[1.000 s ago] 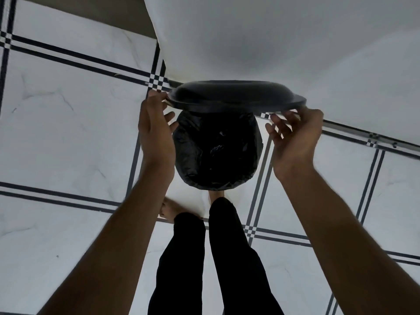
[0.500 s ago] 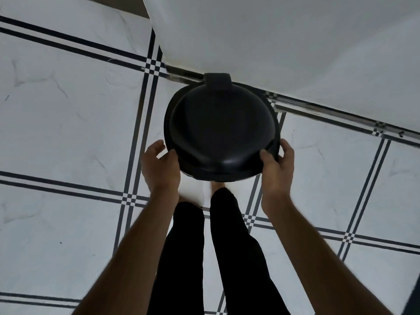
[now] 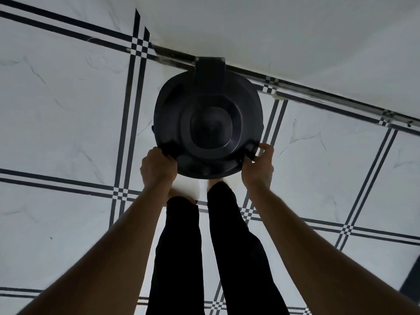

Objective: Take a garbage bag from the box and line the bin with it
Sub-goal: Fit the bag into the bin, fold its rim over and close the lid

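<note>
A round black bin [image 3: 208, 126] stands on the tiled floor against the wall, seen from straight above. Its lid is down and covers the opening, with the hinge tab [image 3: 210, 65] at the far side. The inside and most of the garbage bag are hidden; small dark folds [image 3: 250, 148] poke out under the lid's near edge. My left hand [image 3: 158, 169] grips the near-left rim. My right hand [image 3: 258, 165] grips the near-right rim. The fingers of both hands curl around the edge.
A white wall [image 3: 284, 30] rises just behind the bin. The floor [image 3: 68, 114] is white marble tile with black line borders. My legs in black trousers [image 3: 204, 246] and my bare feet are right in front of the bin. A dark object [image 3: 411, 280] shows at the right edge.
One second ago the lid was raised and the black bag lining showed inside. The lid has come down, and both hands have moved from the lid's sides to the near rim.
</note>
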The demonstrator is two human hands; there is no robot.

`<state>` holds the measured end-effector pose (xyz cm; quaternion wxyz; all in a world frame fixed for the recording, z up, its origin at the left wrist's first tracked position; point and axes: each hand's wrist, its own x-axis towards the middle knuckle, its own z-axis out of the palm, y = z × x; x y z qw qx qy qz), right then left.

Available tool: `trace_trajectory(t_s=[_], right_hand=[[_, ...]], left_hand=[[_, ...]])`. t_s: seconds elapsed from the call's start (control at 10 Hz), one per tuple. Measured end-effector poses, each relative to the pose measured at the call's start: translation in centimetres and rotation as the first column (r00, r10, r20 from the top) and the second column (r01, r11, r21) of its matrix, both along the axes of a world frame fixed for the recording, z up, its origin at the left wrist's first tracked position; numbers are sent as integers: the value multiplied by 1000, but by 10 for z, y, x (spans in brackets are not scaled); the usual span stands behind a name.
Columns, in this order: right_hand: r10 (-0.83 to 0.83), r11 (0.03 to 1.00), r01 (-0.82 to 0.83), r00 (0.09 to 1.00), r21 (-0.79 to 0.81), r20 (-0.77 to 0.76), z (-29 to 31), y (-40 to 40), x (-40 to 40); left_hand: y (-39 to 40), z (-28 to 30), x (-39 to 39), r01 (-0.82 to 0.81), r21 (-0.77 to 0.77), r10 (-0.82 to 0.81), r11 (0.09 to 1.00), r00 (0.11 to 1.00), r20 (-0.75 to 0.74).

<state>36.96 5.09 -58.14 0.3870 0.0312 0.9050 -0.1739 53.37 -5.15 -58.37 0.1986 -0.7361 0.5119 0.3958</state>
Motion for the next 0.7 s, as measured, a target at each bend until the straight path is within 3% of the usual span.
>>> trace_trajectory(t_s=[0.4,0.6,0.7], right_hand=[[81,992,-82,997,-96,-12,-26,2,-20],[122,990,-122,993,-70,-8,-16,0,-25],[208,973,-214,976,-91,-68,18,-9,-26]], left_hand=[[-18,-21,0,-41,-70,40,997,999,-17],[-9,2,-4,-5,-46,2,999,998,-59],[-4,39,-3,-50,-111,42,993,997,-69]])
